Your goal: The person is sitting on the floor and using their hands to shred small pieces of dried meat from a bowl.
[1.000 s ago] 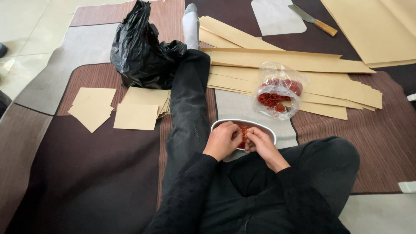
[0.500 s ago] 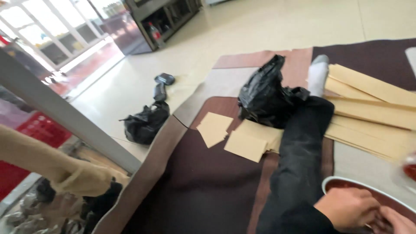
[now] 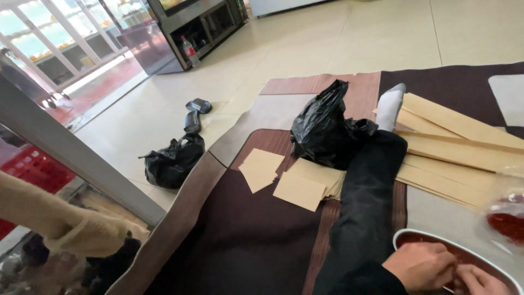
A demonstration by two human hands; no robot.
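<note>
Both hands worked inside the oval bowl (image 3: 415,236) — the left hand (image 3: 420,266) curled, the right hand (image 3: 480,279) pinching something red; black bag (image 3: 327,128) lay beyond the leg (image 3: 365,207).

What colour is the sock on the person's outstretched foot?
The sock is light grey, seen in the head view.
</note>
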